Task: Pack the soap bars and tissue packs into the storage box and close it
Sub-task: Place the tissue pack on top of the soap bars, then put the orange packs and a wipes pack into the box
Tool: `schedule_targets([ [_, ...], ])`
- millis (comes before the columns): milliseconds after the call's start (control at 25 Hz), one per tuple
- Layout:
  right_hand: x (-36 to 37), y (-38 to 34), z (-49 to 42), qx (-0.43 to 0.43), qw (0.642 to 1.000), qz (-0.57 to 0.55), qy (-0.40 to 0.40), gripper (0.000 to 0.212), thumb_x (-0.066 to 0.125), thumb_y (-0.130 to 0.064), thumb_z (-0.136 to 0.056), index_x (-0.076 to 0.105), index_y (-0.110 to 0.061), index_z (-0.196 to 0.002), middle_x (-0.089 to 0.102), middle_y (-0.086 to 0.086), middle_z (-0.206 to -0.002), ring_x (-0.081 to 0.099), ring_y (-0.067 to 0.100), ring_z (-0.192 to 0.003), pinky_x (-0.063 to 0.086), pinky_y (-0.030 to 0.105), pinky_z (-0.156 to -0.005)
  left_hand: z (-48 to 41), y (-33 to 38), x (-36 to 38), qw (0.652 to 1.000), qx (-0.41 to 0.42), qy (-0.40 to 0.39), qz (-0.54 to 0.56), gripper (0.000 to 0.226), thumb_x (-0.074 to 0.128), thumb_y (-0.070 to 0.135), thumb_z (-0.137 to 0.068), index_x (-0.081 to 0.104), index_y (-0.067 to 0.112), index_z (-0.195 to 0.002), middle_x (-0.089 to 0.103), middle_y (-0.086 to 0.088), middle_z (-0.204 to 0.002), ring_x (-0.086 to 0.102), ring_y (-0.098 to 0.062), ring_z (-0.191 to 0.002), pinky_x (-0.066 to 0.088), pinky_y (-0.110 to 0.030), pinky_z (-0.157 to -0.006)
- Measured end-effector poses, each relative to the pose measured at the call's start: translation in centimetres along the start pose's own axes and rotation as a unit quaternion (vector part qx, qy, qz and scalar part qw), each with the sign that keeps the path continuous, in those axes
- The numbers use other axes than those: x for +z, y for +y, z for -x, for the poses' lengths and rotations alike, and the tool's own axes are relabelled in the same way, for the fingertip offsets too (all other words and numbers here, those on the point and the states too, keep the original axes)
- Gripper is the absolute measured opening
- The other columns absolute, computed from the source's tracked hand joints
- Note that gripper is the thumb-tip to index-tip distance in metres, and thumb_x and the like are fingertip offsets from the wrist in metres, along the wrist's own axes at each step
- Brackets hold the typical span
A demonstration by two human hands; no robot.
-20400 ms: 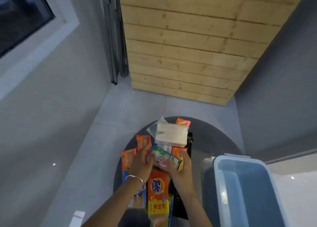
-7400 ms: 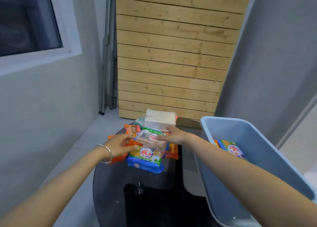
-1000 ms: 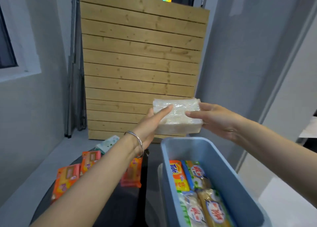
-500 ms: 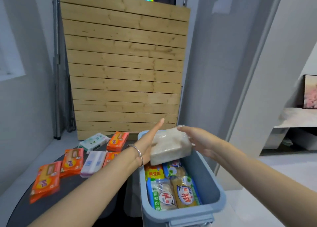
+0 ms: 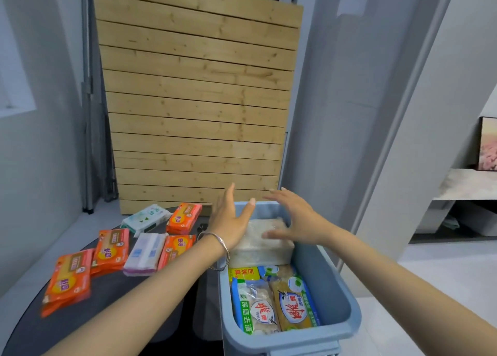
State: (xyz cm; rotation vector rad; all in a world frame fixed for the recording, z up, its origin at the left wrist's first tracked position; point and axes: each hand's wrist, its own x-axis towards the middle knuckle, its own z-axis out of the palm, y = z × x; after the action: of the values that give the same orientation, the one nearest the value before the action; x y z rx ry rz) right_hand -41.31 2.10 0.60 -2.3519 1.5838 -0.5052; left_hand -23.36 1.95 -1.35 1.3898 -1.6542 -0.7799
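Note:
The blue storage box (image 5: 330,283) stands at the lower right. A large clear-wrapped tissue pack (image 5: 258,245) lies in its far end, on top of wrapped soap bars (image 5: 271,304). My left hand (image 5: 228,221) hovers at the pack's left side with fingers spread, and my right hand (image 5: 295,218) rests its fingertips on the pack's right side, fingers apart. Neither hand grips it. On the dark round table (image 5: 113,302) to the left lie several orange soap packs (image 5: 67,280), a white-blue tissue pack (image 5: 145,253) and a white-green tissue pack (image 5: 146,217).
A tall wooden slatted panel (image 5: 199,100) leans against the wall behind the table. Grey walls stand left and right. A low shelf with a picture (image 5: 488,148) is at the far right. No lid for the box is in view.
Both hands lowered the large tissue pack into the far end of the box and let it go; the fingers have spread apart.

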Motion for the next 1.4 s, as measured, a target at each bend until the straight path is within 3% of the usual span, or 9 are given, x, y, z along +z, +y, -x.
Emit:
schedule_targets([
  [120, 1.7, 1.0, -0.7, 0.003, 0.976, 0.204, -0.082, 0.119, 0.071, -0.064, -0.066, 0.004, -0.021, -0.155, -0.002, 0.001, -0.164, -0.007, 0.021, -0.150, -0.005, 0.043, -0.121, -0.1, -2.2, -0.2, 0.996, -0.088, -0.013, 0.010, 0.074, 0.050, 0.018, -0.093, 0.003, 0.007, -0.148, 0.030, -0.014, -0.149, 0.037, -0.028, -0.132, 0.044, -0.021, -0.089],
  [240, 3.0, 1.5, -1.9, -0.008, 0.967, 0.244, -0.074, 0.131, 0.071, -0.070, -0.060, -0.007, -0.021, -0.154, -0.002, 0.004, -0.164, -0.005, 0.022, -0.151, -0.007, 0.041, -0.119, -0.5, -3.4, -0.4, 0.989, -0.132, -0.073, 0.007, 0.052, 0.050, 0.006, -0.089, 0.030, 0.008, -0.137, 0.054, -0.013, -0.113, 0.055, -0.020, -0.090, 0.048, -0.027, -0.063],
  [400, 2.9, 1.5, -2.7, -0.014, 0.955, 0.291, -0.054, 0.136, 0.070, -0.075, -0.054, -0.003, -0.020, -0.154, 0.021, 0.007, -0.156, 0.019, 0.027, -0.143, 0.010, 0.039, -0.120, -1.6, -4.1, -0.7, 0.989, -0.109, -0.093, -0.019, 0.048, 0.048, 0.004, -0.087, 0.034, 0.009, -0.133, 0.057, -0.020, -0.117, 0.055, -0.027, -0.096, 0.050, -0.039, -0.083],
  [640, 2.8, 0.4, -2.1, 0.012, 0.959, 0.274, -0.077, 0.131, 0.073, -0.068, -0.060, -0.006, -0.024, -0.154, 0.010, 0.006, -0.160, 0.009, 0.027, -0.148, 0.005, 0.044, -0.121, -1.3, -4.7, -1.3, 0.986, -0.095, -0.107, 0.087, 0.054, 0.054, 0.011, -0.089, 0.033, 0.010, -0.139, 0.056, -0.010, -0.127, 0.055, -0.022, -0.107, 0.048, -0.032, -0.088],
  [760, 1.7, -2.1, -2.2, 0.023, 0.992, 0.093, -0.086, 0.115, 0.077, -0.053, -0.068, 0.007, -0.026, -0.154, 0.003, 0.003, -0.163, 0.005, 0.022, -0.150, 0.010, 0.039, -0.121, -0.9, -7.3, -3.7, 0.980, -0.117, -0.091, 0.131, 0.073, 0.056, 0.026, -0.090, 0.015, 0.014, -0.149, 0.040, -0.009, -0.147, 0.039, -0.022, -0.135, 0.033, -0.037, -0.111],
  [960, 2.7, -9.3, -4.6, 0.011, 0.983, -0.179, -0.047, 0.076, 0.071, -0.043, -0.080, 0.035, -0.028, -0.145, 0.035, -0.006, -0.152, 0.032, 0.012, -0.140, 0.030, 0.017, -0.098, -0.9, -14.4, -11.0, 0.986, -0.158, 0.037, 0.030, 0.066, 0.057, 0.028, -0.089, 0.025, 0.011, -0.145, 0.045, -0.007, -0.144, 0.050, -0.022, -0.121, 0.045, -0.026, -0.079],
  [1080, 7.0, -13.0, -7.8, 0.089, 0.958, -0.256, -0.094, 0.066, 0.070, -0.029, -0.085, 0.038, -0.014, -0.142, 0.054, 0.002, -0.133, 0.055, 0.017, -0.118, 0.046, 0.007, -0.078, -0.4, -18.0, -14.5, 0.987, -0.144, 0.070, -0.003, 0.051, 0.059, 0.023, -0.088, 0.044, 0.009, -0.134, 0.054, -0.010, -0.136, 0.055, -0.026, -0.118, 0.044, -0.031, -0.093],
  [1200, 11.6, -14.4, -10.8, 0.198, 0.907, -0.332, -0.164, 0.059, 0.067, -0.027, -0.087, 0.046, -0.003, -0.136, 0.055, 0.012, -0.139, 0.055, 0.023, -0.121, 0.043, 0.034, -0.107, 0.4, -20.6, -17.0, 0.971, -0.142, 0.094, -0.171, 0.035, 0.060, 0.038, -0.082, 0.057, 0.011, -0.105, 0.066, -0.012, -0.117, 0.061, -0.032, -0.104, 0.048, -0.034, -0.086],
  [1400, 16.4, -14.4, -13.3, 0.400, 0.840, -0.284, -0.230, 0.088, 0.070, -0.045, -0.080, 0.025, -0.013, -0.148, 0.037, 0.014, -0.151, 0.035, 0.035, -0.139, 0.029, 0.053, -0.113, 1.0, -25.2, -18.5, 0.929, -0.248, 0.066, -0.267, 0.092, 0.056, 0.059, -0.078, 0.026, 0.000, -0.142, 0.036, -0.019, -0.147, 0.034, -0.034, -0.135, 0.029, -0.040, -0.111],
])
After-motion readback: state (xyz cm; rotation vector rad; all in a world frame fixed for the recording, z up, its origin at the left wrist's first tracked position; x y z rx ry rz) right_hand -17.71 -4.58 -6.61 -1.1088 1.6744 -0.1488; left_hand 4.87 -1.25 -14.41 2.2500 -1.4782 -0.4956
